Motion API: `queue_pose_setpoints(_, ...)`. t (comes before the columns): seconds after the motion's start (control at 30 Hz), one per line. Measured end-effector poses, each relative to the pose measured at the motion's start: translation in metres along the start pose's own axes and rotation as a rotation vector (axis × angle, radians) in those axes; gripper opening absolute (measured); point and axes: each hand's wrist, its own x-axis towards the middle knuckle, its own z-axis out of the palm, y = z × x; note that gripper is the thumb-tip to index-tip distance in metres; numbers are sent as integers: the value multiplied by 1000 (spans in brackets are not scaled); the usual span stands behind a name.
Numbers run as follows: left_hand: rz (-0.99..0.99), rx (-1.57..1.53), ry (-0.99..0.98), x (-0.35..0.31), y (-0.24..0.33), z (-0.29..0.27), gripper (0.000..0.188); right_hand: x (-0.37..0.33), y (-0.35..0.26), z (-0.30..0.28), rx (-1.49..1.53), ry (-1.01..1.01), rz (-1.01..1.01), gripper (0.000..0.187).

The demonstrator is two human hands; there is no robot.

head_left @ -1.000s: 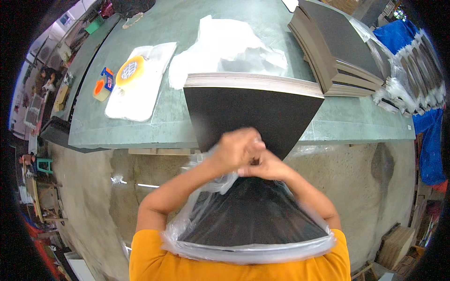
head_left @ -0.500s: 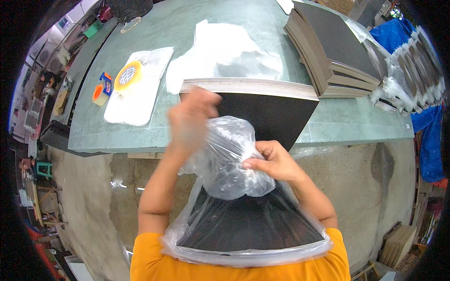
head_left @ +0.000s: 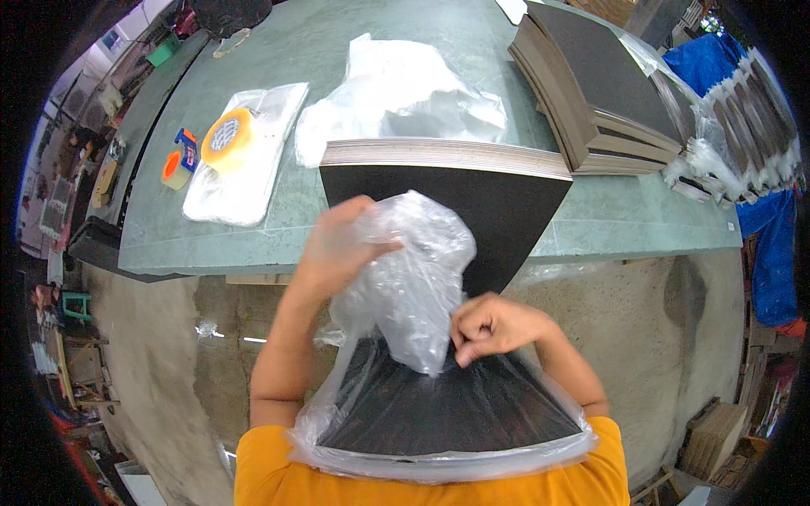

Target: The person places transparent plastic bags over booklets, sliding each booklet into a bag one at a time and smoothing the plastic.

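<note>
A clear plastic bag (head_left: 405, 261) covers the near part of a thick stack of black boards (head_left: 447, 202), which leans between my body and the table edge. Its loose upper end is bunched up over the middle of the stack. My left hand (head_left: 342, 249) is closed around the upper left of the bunched plastic, slightly blurred. Lower on the right, my right hand (head_left: 498, 327) has its fingers curled and pinched at the bag's edge, close against the black surface. The far end of the stack, with its pale layered edges, is bare of plastic.
On the green table (head_left: 624, 223) lie a flat pack of clear bags (head_left: 253, 169) with a tape roll (head_left: 228, 139) on it, a tape dispenser (head_left: 179, 160), and crumpled white plastic (head_left: 405, 93). Stacked boards (head_left: 607, 76) and wrapped bundles (head_left: 751, 126) stand at the right.
My left hand has come down from above and closed on the bunched plastic. The right hand has moved slightly lower, and the bunch now stands taller.
</note>
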Motion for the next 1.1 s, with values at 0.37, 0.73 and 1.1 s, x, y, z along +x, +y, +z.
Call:
queue_pose_setpoints(0.37, 67, 225, -334, -10, 5, 15, 74, -6, -28, -23, 754, 550, -309, 22)
queue_pose_setpoints(0.73, 42, -17, -195, -8, -12, 32, 31, 16, -20, 15, 530, 710, 13, 56)
queue_pose_setpoints(1.1, 59, 35, -120, -18, -23, -25, 8, -39, 36, -19, 683, 247, 210, 100)
